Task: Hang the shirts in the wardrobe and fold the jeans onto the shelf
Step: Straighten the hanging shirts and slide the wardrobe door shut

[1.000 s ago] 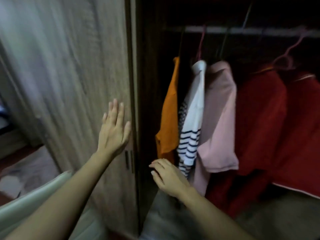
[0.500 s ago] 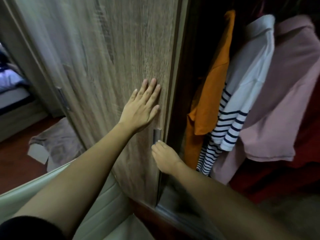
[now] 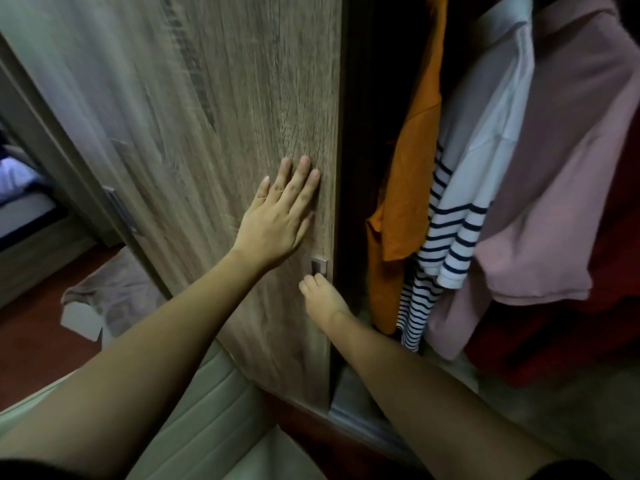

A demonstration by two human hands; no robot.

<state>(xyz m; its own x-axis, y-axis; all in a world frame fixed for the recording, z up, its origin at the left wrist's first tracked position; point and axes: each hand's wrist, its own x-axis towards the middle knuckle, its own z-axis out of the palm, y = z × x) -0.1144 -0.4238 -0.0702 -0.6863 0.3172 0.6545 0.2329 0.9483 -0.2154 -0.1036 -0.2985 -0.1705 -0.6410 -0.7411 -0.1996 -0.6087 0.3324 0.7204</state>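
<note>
A wood-grain wardrobe door (image 3: 221, 109) fills the centre. My left hand (image 3: 277, 220) presses flat on it, fingers straight, close to its right edge. Just below, my right hand (image 3: 320, 296) has its fingers curled at the door's small metal handle (image 3: 318, 265). Inside the dark wardrobe at the right hang an orange shirt (image 3: 408, 188), a white shirt with navy stripes (image 3: 460, 216), a pink shirt (image 3: 554, 202) and red clothing (image 3: 588, 334). No jeans are in view.
A second door with a metal handle (image 3: 121, 209) stands to the left. A grey cloth (image 3: 114, 289) lies on the dark red floor. A pale cushioned seat (image 3: 194, 420) sits low in front. A bed (image 3: 17, 188) shows at the far left.
The view has closed in and dropped toward the door edge. My left hand has slid toward the door's right edge, and my right hand has come from the shirts to the handle.
</note>
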